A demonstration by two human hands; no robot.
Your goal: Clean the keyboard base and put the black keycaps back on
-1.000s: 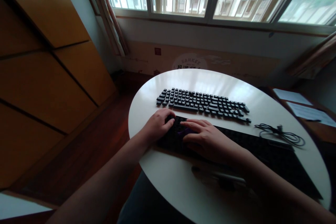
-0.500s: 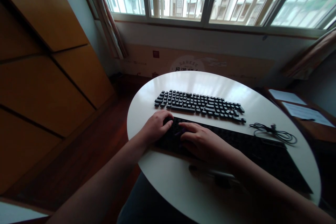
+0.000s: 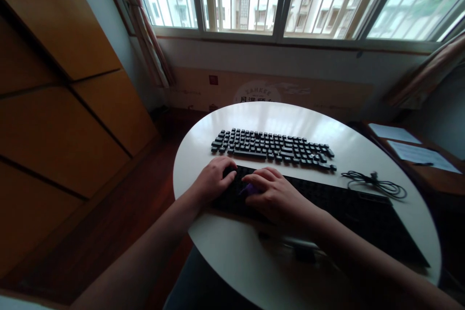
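Note:
A long black keyboard base [image 3: 345, 203] lies across the round white table [image 3: 236, 252]. Beyond it, several black keycaps [image 3: 272, 147] are laid out in rows on the table top. My left hand [image 3: 214, 181] rests on the left end of the base with its fingers curled over it. My right hand [image 3: 276, 196] is just to the right, fingers closed around a small purple thing [image 3: 249, 189] pressed against the base. What that purple thing is I cannot make out.
A coiled black cable [image 3: 374, 184] lies at the table's right. A dark slim object [image 3: 301, 247] sits near the front edge under my right forearm. Wooden cabinets [image 3: 72, 106] stand left, a side surface with papers [image 3: 417, 152] right, windows behind.
Both hands stay on the left end of the base; the right hand's fingers have shifted slightly around the purple thing. The view has tilted a little.

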